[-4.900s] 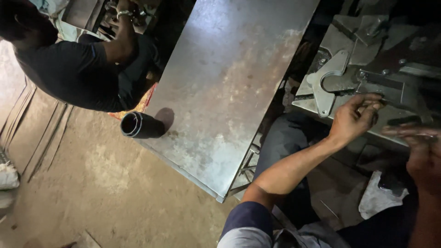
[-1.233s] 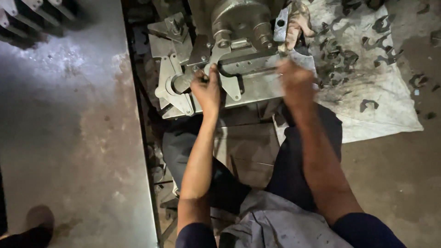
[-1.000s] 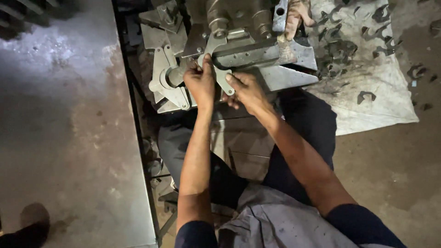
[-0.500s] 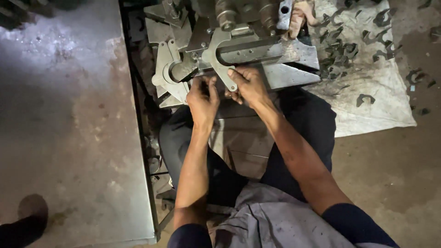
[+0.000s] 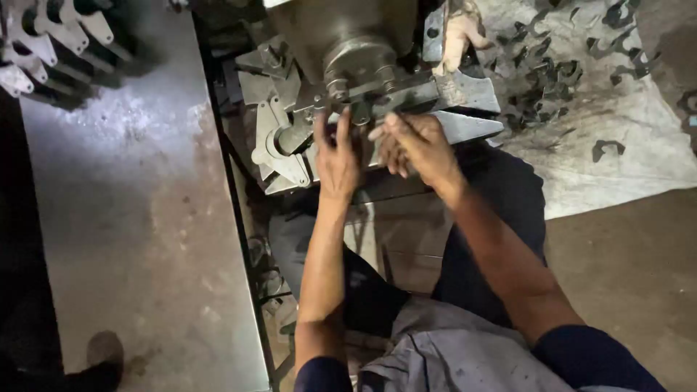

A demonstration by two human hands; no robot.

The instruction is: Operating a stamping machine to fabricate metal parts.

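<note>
While both hands meet at the front edge of the press bed (image 5: 465, 91), the left hand (image 5: 337, 156) lies open-fingered against a flat metal blank (image 5: 279, 141) under the ram (image 5: 359, 62), and the right hand (image 5: 414, 145) curls half-closed beside it; what it grips is hidden. Cut blanks (image 5: 552, 72) litter a white sheet (image 5: 617, 174) rightward; a steel table (image 5: 138, 218) stands left.

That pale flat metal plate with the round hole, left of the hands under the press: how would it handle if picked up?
The flat metal plate looks like stiff cut sheet steel, so it probably won't flex. It seems heavy for its size. Being flat, it should slide, not roll, and its cut edges may be sharp.
</note>
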